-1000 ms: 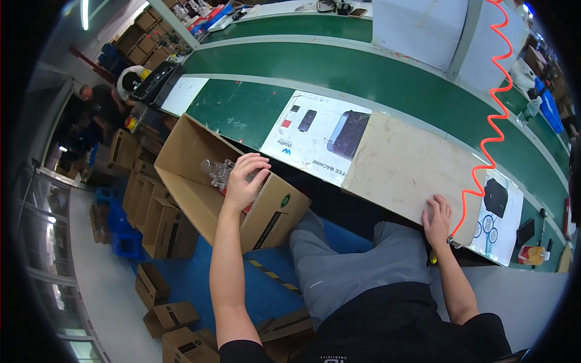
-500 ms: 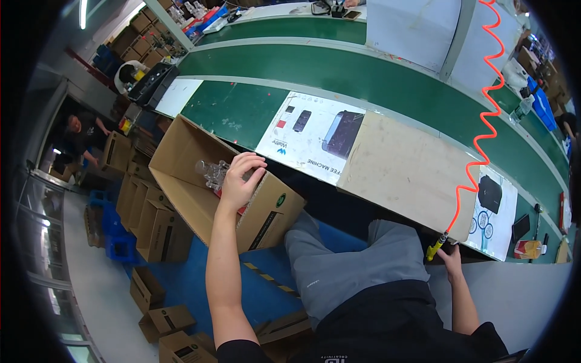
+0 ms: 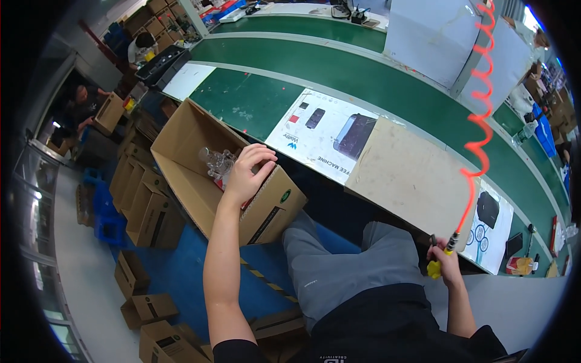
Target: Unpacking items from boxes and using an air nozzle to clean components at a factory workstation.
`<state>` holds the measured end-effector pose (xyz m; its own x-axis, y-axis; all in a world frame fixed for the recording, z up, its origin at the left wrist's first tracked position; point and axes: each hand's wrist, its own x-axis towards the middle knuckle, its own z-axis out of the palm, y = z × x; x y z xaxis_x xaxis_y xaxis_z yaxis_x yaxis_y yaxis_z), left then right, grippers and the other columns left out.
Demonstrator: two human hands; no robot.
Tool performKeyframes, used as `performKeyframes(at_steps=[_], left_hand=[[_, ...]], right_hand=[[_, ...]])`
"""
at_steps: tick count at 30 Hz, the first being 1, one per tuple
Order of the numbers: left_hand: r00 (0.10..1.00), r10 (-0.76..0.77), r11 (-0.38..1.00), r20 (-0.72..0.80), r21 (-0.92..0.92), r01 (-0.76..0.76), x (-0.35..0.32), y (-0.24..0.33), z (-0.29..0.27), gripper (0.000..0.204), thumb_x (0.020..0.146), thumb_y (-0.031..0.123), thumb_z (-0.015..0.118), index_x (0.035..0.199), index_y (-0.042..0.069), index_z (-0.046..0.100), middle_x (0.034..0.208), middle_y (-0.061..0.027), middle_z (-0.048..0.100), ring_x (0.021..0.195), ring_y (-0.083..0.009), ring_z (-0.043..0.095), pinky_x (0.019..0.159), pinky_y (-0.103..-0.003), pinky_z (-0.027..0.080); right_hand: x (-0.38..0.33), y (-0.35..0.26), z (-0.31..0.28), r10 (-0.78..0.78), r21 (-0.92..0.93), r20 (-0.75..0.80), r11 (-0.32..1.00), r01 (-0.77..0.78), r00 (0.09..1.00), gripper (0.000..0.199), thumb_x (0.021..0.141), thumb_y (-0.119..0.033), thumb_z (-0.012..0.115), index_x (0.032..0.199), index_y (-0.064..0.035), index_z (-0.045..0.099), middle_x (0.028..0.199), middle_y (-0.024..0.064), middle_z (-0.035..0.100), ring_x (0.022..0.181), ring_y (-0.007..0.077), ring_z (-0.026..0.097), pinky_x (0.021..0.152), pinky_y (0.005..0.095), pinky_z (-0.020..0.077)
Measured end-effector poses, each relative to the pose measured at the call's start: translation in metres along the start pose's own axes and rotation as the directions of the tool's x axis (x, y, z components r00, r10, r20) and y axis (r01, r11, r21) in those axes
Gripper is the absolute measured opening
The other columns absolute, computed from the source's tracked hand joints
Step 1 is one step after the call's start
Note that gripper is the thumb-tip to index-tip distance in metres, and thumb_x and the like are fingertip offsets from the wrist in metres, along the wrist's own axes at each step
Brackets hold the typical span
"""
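Note:
My left hand [image 3: 247,174] has its fingers hooked over the upper edge of an open cardboard box [image 3: 257,222], tilted beside the worktable. Clear, glassy-looking items [image 3: 216,162] lie inside it, next to something red partly hidden by my hand and the box wall. At the table's near edge on the right, my right hand [image 3: 448,264] is closed around a yellow air gun [image 3: 434,270]. An orange coiled air hose [image 3: 481,121] runs from the gun's metal fitting up past the top of the view.
Green worktable [image 3: 242,103] with a printed white board [image 3: 324,136] and a beige panel [image 3: 402,175]. A phone [image 3: 514,244] lies at the right end. Open cartons [image 3: 154,221] and blue crates [image 3: 108,218] stand at left. One person [image 3: 88,109] holds a box; another bends at the back left.
My right hand has come up from beside the table edge, gripping the air gun, and the hose swings, blurred. My left hand stays on the box edge. The view has shifted slightly.

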<state>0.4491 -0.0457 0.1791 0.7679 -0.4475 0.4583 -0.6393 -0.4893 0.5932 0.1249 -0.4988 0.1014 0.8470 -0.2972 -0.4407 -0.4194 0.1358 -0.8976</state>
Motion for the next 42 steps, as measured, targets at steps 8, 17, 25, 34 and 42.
performKeyframes(at_steps=[8,17,25,34,42], left_hand=[[0.998,-0.018,1.0,0.058,-0.01,0.019,0.011,0.0,0.006,0.012,0.084,0.006,0.07,0.095,0.002,0.072,0.105,-0.0097,0.07,0.113,-0.0269,0.058,0.099,-0.038,0.046],[0.998,-0.024,0.998,0.054,-0.051,0.026,0.007,-0.002,0.003,0.013,0.084,0.007,0.07,0.095,0.003,0.072,0.105,-0.0092,0.071,0.114,-0.0268,0.058,0.099,-0.038,0.046],[0.997,-0.021,0.999,0.077,-0.026,0.023,0.011,-0.005,0.004,0.013,0.084,0.007,0.07,0.096,0.003,0.072,0.105,-0.0093,0.071,0.113,-0.0264,0.058,0.098,-0.038,0.047],[0.998,-0.011,1.0,0.062,-0.02,0.012,0.005,-0.004,0.0,0.011,0.084,0.006,0.069,0.094,0.002,0.072,0.104,-0.0085,0.071,0.113,-0.0267,0.058,0.098,-0.038,0.046],[0.996,0.027,0.999,0.081,0.017,-0.029,0.017,-0.003,0.013,0.011,0.084,0.004,0.067,0.094,0.002,0.071,0.106,-0.0104,0.071,0.115,-0.0281,0.058,0.101,-0.04,0.043]], right_hand=[[0.086,-0.097,0.103,-0.513,0.327,0.113,0.828,0.456,0.851,0.037,0.094,-0.008,0.051,0.129,-0.0007,0.045,0.103,0.0084,0.058,0.094,0.0174,0.059,0.086,0.0314,0.048],[0.196,-0.087,0.249,-0.517,0.438,0.112,0.792,0.425,0.848,0.024,0.093,0.0,0.043,0.117,-0.0021,0.047,0.091,0.0059,0.056,0.083,0.0152,0.056,0.08,0.0281,0.0476],[0.208,-0.098,0.302,-0.512,0.507,0.057,0.754,0.417,0.857,0.026,0.091,0.002,0.044,0.117,-0.0018,0.047,0.091,0.006,0.058,0.084,0.0153,0.059,0.081,0.0282,0.0488],[0.199,-0.084,0.227,-0.544,0.488,-0.031,0.723,0.488,0.838,0.022,0.097,-0.004,0.045,0.119,-0.0011,0.049,0.089,0.0051,0.054,0.079,0.0141,0.055,0.077,0.0274,0.047],[0.126,-0.071,0.066,-0.526,0.389,-0.285,0.701,0.598,0.801,0.026,0.096,-0.013,0.048,0.117,0.0005,0.053,0.084,0.005,0.056,0.072,0.0117,0.054,0.07,0.0268,0.0468]])
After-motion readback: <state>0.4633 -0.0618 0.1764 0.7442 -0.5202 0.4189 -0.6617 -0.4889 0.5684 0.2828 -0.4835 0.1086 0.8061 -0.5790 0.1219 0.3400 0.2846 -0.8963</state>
